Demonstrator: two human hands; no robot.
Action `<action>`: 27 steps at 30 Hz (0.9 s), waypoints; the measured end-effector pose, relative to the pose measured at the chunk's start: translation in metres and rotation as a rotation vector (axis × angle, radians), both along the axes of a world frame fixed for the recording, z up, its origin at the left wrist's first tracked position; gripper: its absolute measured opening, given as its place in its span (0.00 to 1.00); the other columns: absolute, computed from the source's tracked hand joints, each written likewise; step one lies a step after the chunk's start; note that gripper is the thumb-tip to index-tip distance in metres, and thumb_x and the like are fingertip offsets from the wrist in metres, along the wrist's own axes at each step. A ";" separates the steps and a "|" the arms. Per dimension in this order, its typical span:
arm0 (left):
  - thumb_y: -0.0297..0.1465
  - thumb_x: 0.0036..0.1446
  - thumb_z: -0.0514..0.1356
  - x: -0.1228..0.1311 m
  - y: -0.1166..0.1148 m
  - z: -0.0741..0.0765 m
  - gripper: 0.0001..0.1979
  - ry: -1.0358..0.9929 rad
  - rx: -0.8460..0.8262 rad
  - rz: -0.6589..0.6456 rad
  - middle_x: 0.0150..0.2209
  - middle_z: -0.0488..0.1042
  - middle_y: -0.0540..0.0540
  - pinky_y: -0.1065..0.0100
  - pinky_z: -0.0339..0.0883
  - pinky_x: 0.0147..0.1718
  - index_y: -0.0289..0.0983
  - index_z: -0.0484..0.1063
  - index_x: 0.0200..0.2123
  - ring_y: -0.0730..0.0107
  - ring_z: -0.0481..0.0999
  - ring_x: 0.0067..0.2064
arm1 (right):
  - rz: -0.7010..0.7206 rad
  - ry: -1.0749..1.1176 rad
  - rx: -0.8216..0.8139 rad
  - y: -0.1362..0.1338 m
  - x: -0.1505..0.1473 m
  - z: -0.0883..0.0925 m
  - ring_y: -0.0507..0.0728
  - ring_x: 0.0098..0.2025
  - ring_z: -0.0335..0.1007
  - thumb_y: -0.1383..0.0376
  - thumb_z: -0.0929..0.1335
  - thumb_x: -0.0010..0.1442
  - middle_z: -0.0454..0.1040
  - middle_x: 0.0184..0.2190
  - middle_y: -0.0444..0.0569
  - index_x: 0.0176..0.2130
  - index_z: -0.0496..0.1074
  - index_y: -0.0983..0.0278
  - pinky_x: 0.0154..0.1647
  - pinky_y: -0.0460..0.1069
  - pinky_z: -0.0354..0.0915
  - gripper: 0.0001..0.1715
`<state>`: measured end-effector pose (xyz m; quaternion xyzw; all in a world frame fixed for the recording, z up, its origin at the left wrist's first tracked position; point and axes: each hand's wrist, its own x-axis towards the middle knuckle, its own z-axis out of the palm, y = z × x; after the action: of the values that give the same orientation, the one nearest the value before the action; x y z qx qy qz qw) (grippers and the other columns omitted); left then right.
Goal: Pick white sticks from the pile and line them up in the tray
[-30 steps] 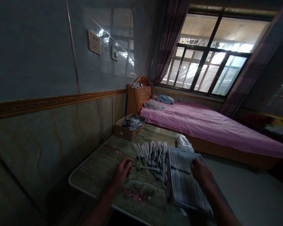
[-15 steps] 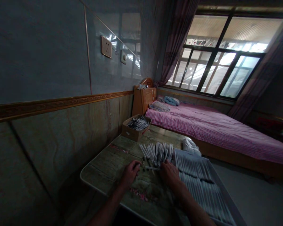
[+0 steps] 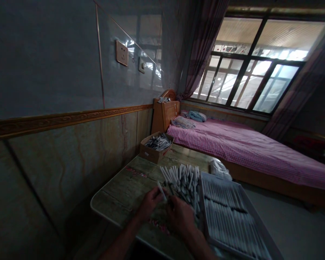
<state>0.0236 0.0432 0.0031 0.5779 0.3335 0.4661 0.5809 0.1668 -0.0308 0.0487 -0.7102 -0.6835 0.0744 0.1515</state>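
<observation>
A slim white pen with a dark lower end is tilted between my hands, over the near part of the table. My left hand pinches it from the left. On the right, my right hand is closed at its lower end, where the fingers hide the detail. Just beyond lies a loose pile of similar white pens, their dark ends toward me. To the right stands a shallow tray filled with rows of white pens laid side by side.
A cardboard box full of dark and white pen-like pieces sits at the table's far left corner. A white plastic bag lies behind the tray. The table stands near the tiled wall; a bed is beyond it.
My right hand has moved left from the pile to my left hand. A white pen is now held up between both hands.
</observation>
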 end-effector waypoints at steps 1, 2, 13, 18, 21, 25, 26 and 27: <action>0.46 0.50 0.64 -0.001 0.000 0.000 0.17 0.002 -0.010 0.014 0.35 0.80 0.42 0.61 0.69 0.44 0.38 0.76 0.34 0.58 0.78 0.41 | 0.016 0.018 -0.008 0.000 -0.003 -0.001 0.55 0.39 0.78 0.65 0.64 0.63 0.81 0.37 0.44 0.41 0.75 0.58 0.32 0.44 0.57 0.10; 0.48 0.50 0.64 -0.002 0.000 0.000 0.18 -0.001 -0.024 0.037 0.33 0.79 0.43 0.62 0.70 0.42 0.38 0.75 0.33 0.59 0.78 0.39 | 0.028 0.028 -0.013 0.000 -0.003 0.000 0.54 0.40 0.77 0.65 0.64 0.63 0.81 0.38 0.44 0.41 0.75 0.57 0.32 0.44 0.58 0.10; 0.45 0.57 0.56 0.000 0.006 -0.013 0.16 0.120 0.133 0.347 0.40 0.79 0.43 0.62 0.69 0.47 0.40 0.75 0.39 0.59 0.77 0.44 | -0.185 -0.336 -0.066 0.005 0.064 0.008 0.60 0.44 0.75 0.67 0.64 0.64 0.77 0.43 0.55 0.41 0.76 0.61 0.37 0.48 0.61 0.11; 0.33 0.58 0.55 0.001 0.003 -0.017 0.13 0.487 0.325 0.283 0.42 0.79 0.43 0.60 0.67 0.50 0.43 0.79 0.41 0.58 0.76 0.47 | -0.188 -0.359 -0.024 0.004 0.071 -0.010 0.61 0.45 0.75 0.71 0.63 0.63 0.79 0.41 0.55 0.39 0.76 0.61 0.41 0.49 0.60 0.13; 0.28 0.57 0.56 0.000 0.001 -0.015 0.14 0.645 0.355 0.239 0.41 0.79 0.44 0.62 0.66 0.48 0.43 0.79 0.41 0.59 0.76 0.46 | -0.181 -0.363 -0.054 0.005 0.072 -0.006 0.60 0.44 0.76 0.73 0.61 0.64 0.79 0.40 0.54 0.38 0.76 0.62 0.39 0.48 0.60 0.16; 0.25 0.57 0.56 0.000 0.000 -0.011 0.15 0.676 0.367 0.223 0.42 0.80 0.45 0.63 0.65 0.49 0.44 0.79 0.42 0.60 0.76 0.47 | -0.192 -0.334 -0.096 0.002 0.071 0.011 0.59 0.41 0.77 0.72 0.60 0.65 0.80 0.38 0.53 0.41 0.74 0.63 0.33 0.47 0.57 0.16; 0.24 0.56 0.56 0.000 0.000 -0.011 0.15 0.685 0.360 0.221 0.42 0.80 0.45 0.63 0.65 0.49 0.44 0.79 0.42 0.61 0.76 0.47 | -0.195 -0.312 -0.103 0.000 0.070 0.015 0.59 0.40 0.78 0.72 0.59 0.66 0.81 0.37 0.53 0.41 0.74 0.62 0.31 0.47 0.56 0.15; 0.24 0.56 0.57 0.000 0.000 -0.010 0.15 0.697 0.351 0.222 0.42 0.80 0.46 0.63 0.65 0.49 0.43 0.79 0.42 0.61 0.76 0.48 | -0.190 -0.283 -0.100 -0.002 0.068 0.019 0.59 0.39 0.78 0.70 0.59 0.66 0.81 0.36 0.52 0.41 0.74 0.62 0.30 0.47 0.54 0.15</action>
<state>0.0239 0.0435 -0.0072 0.7521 0.4862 0.3522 0.2718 0.2352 -0.0324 0.0673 -0.7817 -0.6231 -0.0073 0.0245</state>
